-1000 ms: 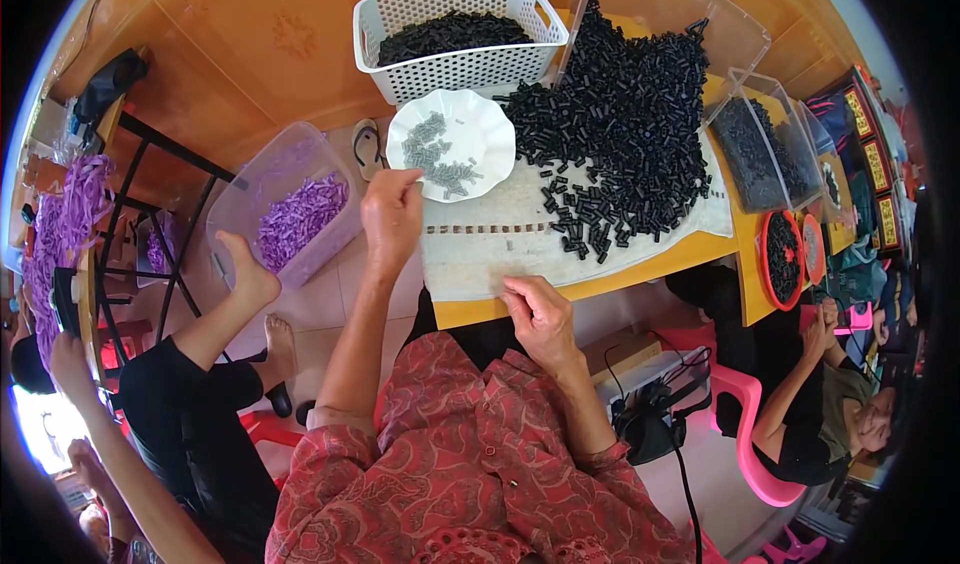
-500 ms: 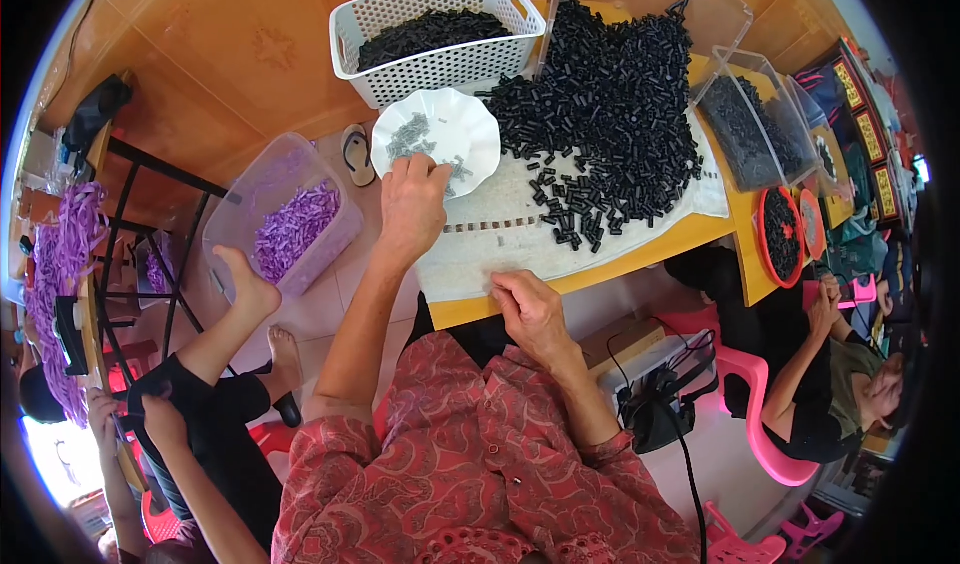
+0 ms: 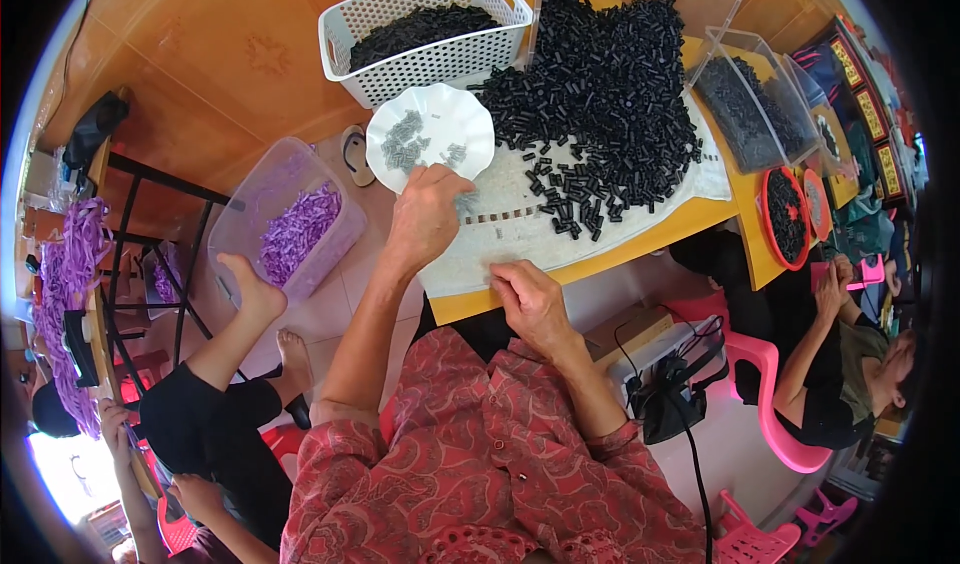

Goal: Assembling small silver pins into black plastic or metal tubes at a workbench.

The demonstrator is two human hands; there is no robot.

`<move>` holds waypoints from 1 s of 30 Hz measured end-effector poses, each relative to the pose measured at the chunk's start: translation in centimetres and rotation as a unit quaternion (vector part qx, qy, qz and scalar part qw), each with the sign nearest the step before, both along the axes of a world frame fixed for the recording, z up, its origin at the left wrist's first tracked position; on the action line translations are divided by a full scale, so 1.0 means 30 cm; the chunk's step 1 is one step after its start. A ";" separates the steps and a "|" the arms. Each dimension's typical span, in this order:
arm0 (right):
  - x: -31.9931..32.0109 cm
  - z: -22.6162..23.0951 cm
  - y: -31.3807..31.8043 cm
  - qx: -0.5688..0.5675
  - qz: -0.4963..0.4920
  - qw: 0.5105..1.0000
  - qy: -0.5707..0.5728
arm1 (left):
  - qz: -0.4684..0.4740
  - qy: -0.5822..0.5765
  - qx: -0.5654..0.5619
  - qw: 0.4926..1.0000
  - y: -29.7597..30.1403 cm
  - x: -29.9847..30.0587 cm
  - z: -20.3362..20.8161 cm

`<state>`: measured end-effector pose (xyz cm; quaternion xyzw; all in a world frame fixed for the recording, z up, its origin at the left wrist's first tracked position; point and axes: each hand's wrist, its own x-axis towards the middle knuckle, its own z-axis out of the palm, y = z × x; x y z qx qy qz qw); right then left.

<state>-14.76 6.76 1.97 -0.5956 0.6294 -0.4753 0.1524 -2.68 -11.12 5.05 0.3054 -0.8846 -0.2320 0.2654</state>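
A scalloped white plate (image 3: 470,111) holds small translucent grey pieces (image 3: 403,149). My left hand (image 3: 426,222) is just off its near rim, with fingers curled round several of those grey pieces, which show at the fingertips over the cloth. On the white cloth (image 3: 500,264), a row of small dark-and-light pieces (image 3: 502,218) runs rightward from my left hand. At the table's near edge, my right hand (image 3: 532,309) rests closed, and its fingers hide whatever may be inside. Beyond the row spreads a big heap of short black tubes (image 3: 610,94).
A white perforated basket (image 3: 430,69) of black tubes stands behind the plate. Clear bins (image 3: 745,114) and a red-rimmed bowl (image 3: 785,219) lie to the right. A tub (image 3: 340,239) of purple strips is at left. People sit on both sides; a black cable (image 3: 693,464) hangs at lower right.
My left hand has moved from over the plate to its near rim and the cloth, carrying grey pieces. My right hand stays closed in place. The view has shifted slightly.
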 end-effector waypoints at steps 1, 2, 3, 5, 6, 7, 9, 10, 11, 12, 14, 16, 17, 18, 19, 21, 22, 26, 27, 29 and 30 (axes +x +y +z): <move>0.001 0.003 -0.001 0.003 0.000 1.000 0.000 | 0.000 -0.001 -0.001 1.000 0.000 0.009 0.006; 0.002 0.003 -0.001 0.001 0.000 1.000 -0.001 | -0.001 0.039 0.029 0.999 -0.001 0.019 0.012; 0.003 0.002 -0.001 -0.003 0.002 1.000 0.002 | -0.003 0.079 0.060 0.995 -0.002 0.031 0.017; -0.004 -0.005 -0.003 -0.004 -0.001 1.000 0.002 | 0.012 0.105 0.051 0.993 -0.010 0.054 0.009; -0.006 -0.004 -0.004 -0.002 -0.001 1.000 0.001 | 0.027 0.133 0.041 0.990 -0.011 0.064 0.006; -0.006 -0.003 -0.005 0.000 0.002 1.000 -0.001 | 0.028 0.131 0.041 0.990 -0.002 0.078 0.012; -0.007 -0.006 -0.005 -0.001 0.000 1.000 -0.005 | 0.076 0.107 0.038 0.991 0.025 0.101 0.026; -0.004 -0.006 -0.004 -0.002 -0.001 1.000 -0.005 | 0.078 0.106 0.037 0.991 0.042 0.111 0.019; -0.003 -0.003 -0.003 -0.002 0.000 1.000 -0.006 | 0.082 0.098 0.023 0.992 0.060 0.115 0.003; -0.003 0.002 -0.003 -0.004 -0.002 1.000 -0.006 | 0.086 0.089 0.008 0.992 0.078 0.114 -0.012; 0.000 0.005 -0.002 -0.007 -0.001 1.000 -0.006 | 0.085 0.085 -0.031 0.992 0.119 0.095 -0.028; 0.002 0.005 0.000 0.001 -0.006 1.000 -0.004 | 0.086 0.057 -0.085 0.991 0.152 0.067 -0.058; 0.003 0.004 0.001 0.001 -0.006 1.000 -0.004 | 0.087 0.058 -0.086 0.991 0.164 0.057 -0.071; 0.005 0.001 0.001 0.002 -0.004 1.000 -0.004 | 0.107 0.017 -0.103 0.989 0.176 0.049 -0.081; 0.003 -0.002 0.003 0.004 -0.003 1.000 -0.004 | 0.125 -0.023 -0.119 0.985 0.182 0.039 -0.087; 0.000 -0.004 0.003 0.006 -0.002 1.000 -0.001 | 0.135 -0.044 -0.128 0.982 0.180 0.027 -0.092; 0.001 -0.004 0.003 0.008 0.001 1.000 0.001 | 0.145 -0.066 -0.137 0.978 0.178 0.024 -0.093; 0.001 -0.002 0.004 0.005 -0.002 1.000 0.007 | 0.149 -0.067 -0.135 0.977 0.176 0.009 -0.100; 0.001 -0.003 0.004 0.006 -0.003 1.000 0.008 | 0.141 -0.068 -0.124 0.980 0.181 0.009 -0.094; -0.001 -0.003 0.003 0.007 -0.003 1.000 0.010 | 0.134 -0.069 -0.114 0.982 0.188 0.015 -0.098; 0.000 -0.005 0.003 0.007 -0.003 1.000 0.009 | 0.120 -0.036 -0.092 0.988 0.192 0.023 -0.112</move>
